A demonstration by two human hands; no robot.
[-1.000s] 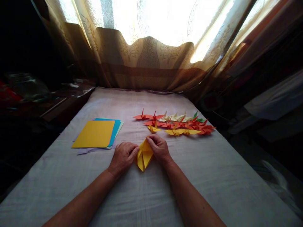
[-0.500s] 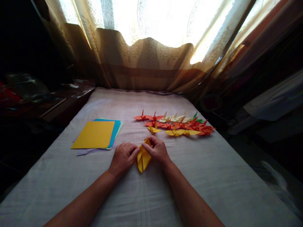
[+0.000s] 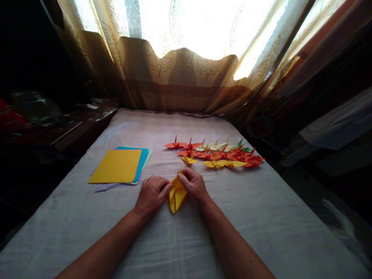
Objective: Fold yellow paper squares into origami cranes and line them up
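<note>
A half-folded yellow paper (image 3: 176, 195) is pinned flat on the grey cloth-covered surface (image 3: 261, 217), dead centre. The left hand (image 3: 151, 195) is curled against the paper's left edge, fingers bent, with the edge pressed under the fingertips. The right hand (image 3: 194, 185) is closed down over the paper's upper right flap, which is pinched between thumb and fingers. Beyond the paper, a row of finished cranes (image 3: 216, 153) is laid out in red, orange, yellow and cream. To the paper's left, a stack of sheets (image 3: 117, 166) is seen, yellow on top. Behind the cranes, a curtain (image 3: 180, 77) is lit from the window.
</note>
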